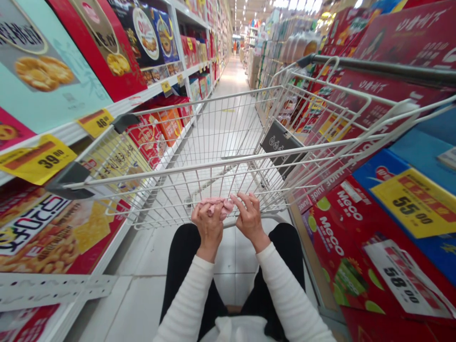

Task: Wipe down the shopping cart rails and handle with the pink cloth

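Observation:
A white wire shopping cart (199, 166) stands sideways right in front of my knees. Bunched against the lower wires of its near side is a pink cloth (215, 205), and my left hand (208, 225) is closed on it. Just to the right, my right hand (249, 216) has its fingers bent over the cart's wires, the index finger reaching toward the cloth's edge. Part of the cloth is hidden under my left fingers. The cart's basket wires let the tiled floor show through.
Shelves with boxed snacks and a yellow price tag (44, 159) line the left side. Red drink cartons (338, 237) and another yellow tag (416, 204) crowd the right. The cart's dark handle (377, 69) is at upper right. A tiled aisle (233, 71) runs ahead.

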The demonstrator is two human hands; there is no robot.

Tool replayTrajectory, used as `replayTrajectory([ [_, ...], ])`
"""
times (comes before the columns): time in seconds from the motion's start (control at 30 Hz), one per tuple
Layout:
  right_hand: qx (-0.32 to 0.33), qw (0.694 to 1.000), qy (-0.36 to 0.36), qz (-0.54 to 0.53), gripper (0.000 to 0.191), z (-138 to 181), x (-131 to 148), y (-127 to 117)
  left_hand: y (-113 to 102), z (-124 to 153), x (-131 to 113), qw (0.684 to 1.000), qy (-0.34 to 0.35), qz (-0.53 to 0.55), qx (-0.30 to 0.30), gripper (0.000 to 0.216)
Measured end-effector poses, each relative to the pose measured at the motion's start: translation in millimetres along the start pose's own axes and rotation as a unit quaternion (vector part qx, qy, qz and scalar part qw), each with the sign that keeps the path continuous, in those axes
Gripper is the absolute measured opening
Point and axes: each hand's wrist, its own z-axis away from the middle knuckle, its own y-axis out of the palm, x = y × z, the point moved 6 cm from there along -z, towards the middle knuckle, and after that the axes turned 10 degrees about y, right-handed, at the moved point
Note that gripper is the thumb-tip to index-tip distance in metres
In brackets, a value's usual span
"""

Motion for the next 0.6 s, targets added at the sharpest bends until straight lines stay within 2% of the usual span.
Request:
replayTrajectory([
  [0.07, 0.012, 1.000, 0.005, -0.007, 0.070, -0.4, -1.2, 0.7, -2.6, 1.7, -0.2, 1.000, -0.013, 0.004, -0.005, 0.028],
  [0.27, 0.004, 1.000, 0.000, -0.017, 0.071, 0.0, -3.2, 1.4, -12.3, -53.6, -13.7, 0.994, -0.033, 0.005, -0.105, 0.018],
  [0.33, -0.007, 1.000, -0.001, -0.012, 0.068, -0.1, -2.7, 0.5, -6.2, -55.1, -10.5, 0.992, -0.044, -0.004, -0.117, 0.017],
  [0.43, -0.025, 1.000, -0.003, -0.006, 0.062, -0.8, -0.8, -2.2, 11.7, -24.3, 1.2, 0.995, -0.044, -0.018, -0.086, 0.015],
  [0.6, -0.011, 1.000, 0.002, -0.009, 0.060, -2.9, -0.3, -2.6, 32.4, 44.5, 11.1, 1.000, 0.030, 0.004, 0.000, 0.015],
])
